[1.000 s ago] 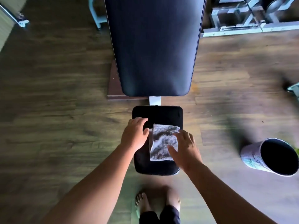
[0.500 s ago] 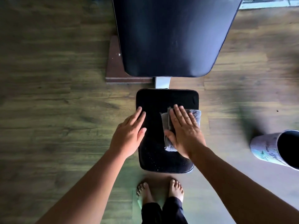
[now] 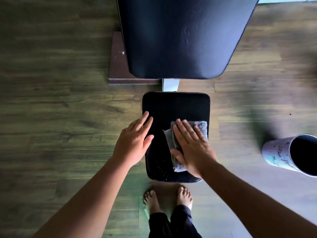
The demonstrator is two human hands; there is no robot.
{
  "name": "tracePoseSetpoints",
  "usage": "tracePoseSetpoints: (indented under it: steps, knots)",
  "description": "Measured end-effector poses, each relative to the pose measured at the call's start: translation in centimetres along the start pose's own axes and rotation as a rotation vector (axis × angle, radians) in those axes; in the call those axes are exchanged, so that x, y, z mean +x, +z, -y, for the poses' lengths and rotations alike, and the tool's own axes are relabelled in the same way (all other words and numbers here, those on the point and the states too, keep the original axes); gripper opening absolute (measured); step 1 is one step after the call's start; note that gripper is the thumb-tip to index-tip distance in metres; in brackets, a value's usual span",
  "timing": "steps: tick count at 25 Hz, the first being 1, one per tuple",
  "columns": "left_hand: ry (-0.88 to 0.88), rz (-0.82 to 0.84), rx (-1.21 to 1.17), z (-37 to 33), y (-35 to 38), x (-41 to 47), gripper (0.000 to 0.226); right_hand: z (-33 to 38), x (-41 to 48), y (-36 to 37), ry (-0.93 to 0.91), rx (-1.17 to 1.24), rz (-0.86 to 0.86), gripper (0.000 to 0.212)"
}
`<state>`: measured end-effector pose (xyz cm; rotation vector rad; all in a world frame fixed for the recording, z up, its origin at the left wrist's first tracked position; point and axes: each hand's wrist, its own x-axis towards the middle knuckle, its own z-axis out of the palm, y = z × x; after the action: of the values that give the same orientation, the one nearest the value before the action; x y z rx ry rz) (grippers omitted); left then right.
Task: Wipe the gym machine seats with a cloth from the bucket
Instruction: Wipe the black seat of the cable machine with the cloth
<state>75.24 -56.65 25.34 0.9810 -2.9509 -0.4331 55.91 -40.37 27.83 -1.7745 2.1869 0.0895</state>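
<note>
A small black padded seat [image 3: 175, 105] of a gym bench lies below me, with the long black backrest [image 3: 185, 36] beyond it. A grey cloth [image 3: 200, 126] lies on the seat's right half. My right hand [image 3: 190, 145] presses flat on the cloth with fingers spread, covering most of it. My left hand [image 3: 133, 141] rests flat on the seat's left edge, fingers apart, holding nothing. The bucket [image 3: 291, 153] lies tipped on the floor at the right, its dark mouth facing me.
A wooden plank floor [image 3: 60, 100] surrounds the bench. A brown base plate [image 3: 118, 66] shows left of the backrest, and a white frame post [image 3: 170, 85] joins seat and backrest. My bare feet [image 3: 167, 198] stand just before the seat's near edge.
My right hand went from the cloth's near edge to lying flat on top of it, and the cloth moved to the seat's right side. My left hand flattened. The view moved closer.
</note>
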Motion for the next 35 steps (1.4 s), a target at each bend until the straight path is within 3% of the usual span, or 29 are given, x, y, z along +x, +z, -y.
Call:
tracePoseSetpoints:
  steps: [4, 7, 10, 13, 19, 23, 26, 32, 35]
  knots:
    - [-0.007, -0.004, 0.018, -0.1, -0.1, -0.1, 0.060, -4.5, 8.2, -2.4, 0.216, -0.004, -0.085, 0.078]
    - [-0.015, 0.001, 0.020, -0.2, -0.2, -0.1, 0.059, -2.5, 10.3, -2.7, 0.331, 0.042, -0.097, 0.078]
    - [-0.023, 0.011, 0.038, -0.3, -0.4, -0.1, 0.060, 1.9, 2.9, -0.3, 0.119, 0.009, -0.027, 0.078]
    - [-0.034, 0.014, 0.036, -0.1, -0.7, -0.6, 0.061, 0.8, 0.3, 0.1, -0.035, -0.012, -0.001, 0.076]
    - [-0.050, 0.025, -0.022, 0.8, -0.7, -2.1, 0.064, 0.0, 13.3, -3.2, 0.201, 0.014, -0.086, 0.074]
    - [-0.053, 0.027, -0.084, 0.9, -0.1, -2.6, 0.064, 4.6, 6.5, -0.9, 0.009, -0.033, -0.042, 0.073]
    - [-0.055, 0.033, -0.122, 1.1, 0.1, -2.8, 0.065, 3.2, 3.6, -0.6, -0.113, -0.056, 0.014, 0.074]
    - [-0.054, 0.051, -0.142, 1.7, 0.7, -3.7, 0.067, 2.9, 15.2, -3.0, 0.149, -0.006, -0.087, 0.073]
    - [-0.056, 0.044, -0.187, 1.6, 1.1, -4.4, 0.065, 5.5, 11.0, -1.7, 0.048, -0.025, -0.071, 0.072]
